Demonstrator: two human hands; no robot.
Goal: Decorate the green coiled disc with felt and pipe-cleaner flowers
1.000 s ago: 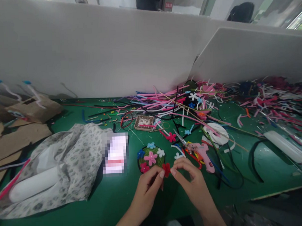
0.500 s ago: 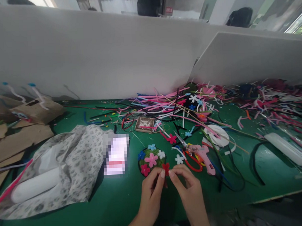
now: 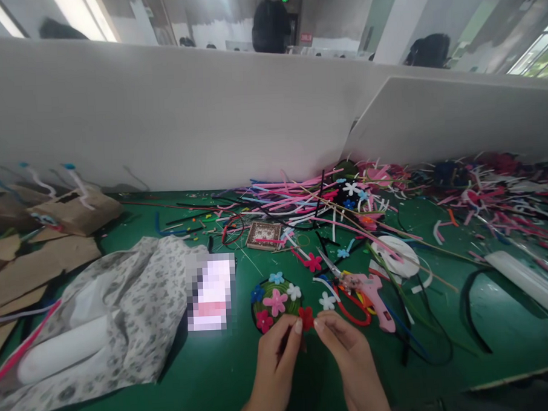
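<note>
In the head view, a small red flower (image 3: 306, 317) is pinched between the thumb and finger of my left hand (image 3: 277, 351). The fingertips of my right hand (image 3: 348, 350) are closed at its right edge, and what lies behind them is hidden. Just beyond my left hand lies a round green coiled disc (image 3: 281, 288), dark at its rim. Pink, blue and white flowers sit on it, among them a large pink flower (image 3: 275, 302) in the middle. A loose white flower (image 3: 326, 301) lies beyond my right hand.
Right of the hands lie orange-handled scissors (image 3: 355, 308) and a pink glue gun (image 3: 371, 295). A phone (image 3: 212, 293) and a patterned cloth (image 3: 138, 320) are at the left. Pipe cleaners (image 3: 287, 199) pile up along the white partition (image 3: 170, 119), near a small patterned box (image 3: 263, 235).
The camera has tilted up slightly, so the table sits lower in view. My right hand has shifted a little right, and the red flower's petals show more fully.
</note>
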